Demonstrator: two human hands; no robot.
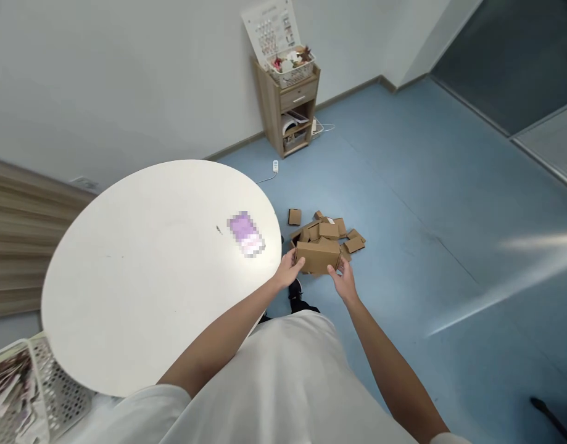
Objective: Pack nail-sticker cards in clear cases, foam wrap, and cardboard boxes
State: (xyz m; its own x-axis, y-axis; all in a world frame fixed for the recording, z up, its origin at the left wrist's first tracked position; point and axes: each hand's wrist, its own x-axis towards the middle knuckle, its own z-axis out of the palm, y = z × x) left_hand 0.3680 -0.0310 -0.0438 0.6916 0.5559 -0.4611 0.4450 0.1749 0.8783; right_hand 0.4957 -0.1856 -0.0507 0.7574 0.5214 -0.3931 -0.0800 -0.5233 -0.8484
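Between my two hands I hold a closed brown cardboard box (pixel 317 258) by its short ends, in front of my body. My left hand (pixel 289 270) grips its left end near the edge of the table. At the right end, my right hand (pixel 343 277) has its thumb on the near face, with the fingers partly hidden behind the box. Beyond and below it, a pile of small cardboard boxes (pixel 329 230) lies on the floor, partly covered by the held box. One more small box (pixel 294 216) sits apart to the left of the pile.
A round white table (pixel 163 290) stands at left, with a blurred purple item (pixel 246 234) on it. Against the wall is a wooden cabinet (pixel 295 97) bearing a white basket (pixel 293 75). A perforated basket (pixel 63 382) is at lower left. Blue floor (pixel 403 259) spreads to the right.
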